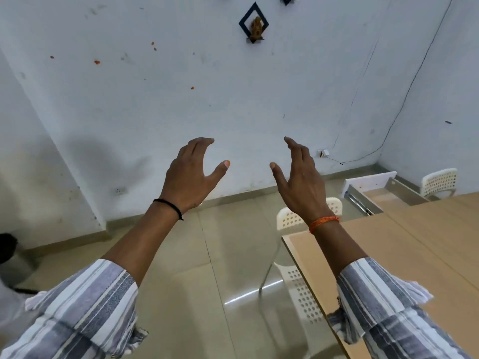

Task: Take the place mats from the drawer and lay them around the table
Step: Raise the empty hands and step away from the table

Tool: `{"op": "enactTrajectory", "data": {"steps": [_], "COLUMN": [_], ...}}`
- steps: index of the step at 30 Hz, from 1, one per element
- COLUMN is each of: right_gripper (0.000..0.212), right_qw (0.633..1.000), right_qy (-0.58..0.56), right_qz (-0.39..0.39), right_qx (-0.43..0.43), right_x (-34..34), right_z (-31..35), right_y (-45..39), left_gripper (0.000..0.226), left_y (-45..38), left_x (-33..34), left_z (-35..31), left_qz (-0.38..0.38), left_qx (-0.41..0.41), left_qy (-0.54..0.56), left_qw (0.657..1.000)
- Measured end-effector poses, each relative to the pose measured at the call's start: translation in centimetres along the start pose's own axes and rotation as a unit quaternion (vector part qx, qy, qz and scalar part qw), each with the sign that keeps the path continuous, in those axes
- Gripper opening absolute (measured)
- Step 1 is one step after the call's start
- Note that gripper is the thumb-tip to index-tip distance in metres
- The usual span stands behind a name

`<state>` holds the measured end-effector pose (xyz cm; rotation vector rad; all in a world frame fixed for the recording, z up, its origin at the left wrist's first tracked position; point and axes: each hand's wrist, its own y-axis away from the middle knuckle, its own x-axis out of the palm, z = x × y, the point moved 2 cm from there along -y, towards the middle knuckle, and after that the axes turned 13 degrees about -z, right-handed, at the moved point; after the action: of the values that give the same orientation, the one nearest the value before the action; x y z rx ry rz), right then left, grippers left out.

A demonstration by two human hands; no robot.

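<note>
My left hand (193, 174) and my right hand (299, 177) are held up in front of me in the air, fingers spread and curved, holding nothing. A light wooden table (404, 244) fills the lower right. At its far side a drawer (383, 193) with a white front and metal sides stands pulled open; its visible inside looks bare wood. No place mat shows anywhere in view. My hands are well left of the drawer and above the floor.
A white perforated chair (293, 268) stands tucked at the table's left edge, and another white chair (439, 181) stands at the far right. Beige tiled floor (194, 281) lies on the left. White wall ahead, with a cable running down the corner.
</note>
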<state>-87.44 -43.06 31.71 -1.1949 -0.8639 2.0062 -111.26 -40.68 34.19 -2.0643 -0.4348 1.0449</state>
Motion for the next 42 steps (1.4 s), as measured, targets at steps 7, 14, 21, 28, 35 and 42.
{"op": "enactTrajectory", "data": {"steps": [7,14,21,28,35,42], "right_gripper": [0.059,0.057,0.057,0.057,0.051,0.042], "right_qw": [1.0,0.995,0.985,0.962,0.932,0.903], "right_qy": [0.022,0.084,0.136,0.202,0.264,0.29], "right_qz": [0.003,-0.024,-0.059,-0.109,-0.136,-0.177], "right_qx": [0.011,0.04,0.09,0.147,0.207,0.264], "right_x": [10.3,20.2,30.3,34.9,35.8,34.6], "right_z": [-0.8,-4.3,-6.7,-11.5,-22.9,-39.1], "right_y": [-7.9,-15.0,-22.4,-29.5,-32.6,-37.0], "left_gripper": [0.054,0.051,0.052,0.051,0.05,0.047], "left_y": [-9.9,-20.5,-31.5,-41.5,-46.1,-49.9], "left_x": [7.7,18.1,27.9,38.9,53.1,68.5], "left_z": [7.5,14.7,21.5,21.1,15.6,5.8], "left_qz": [0.021,0.043,0.083,0.134,0.184,0.239], "left_qx": [0.008,0.036,0.078,0.136,0.177,0.213], "left_qy": [0.039,0.097,0.166,0.237,0.306,0.345], "left_qw": [0.999,0.994,0.98,0.952,0.917,0.882]}}
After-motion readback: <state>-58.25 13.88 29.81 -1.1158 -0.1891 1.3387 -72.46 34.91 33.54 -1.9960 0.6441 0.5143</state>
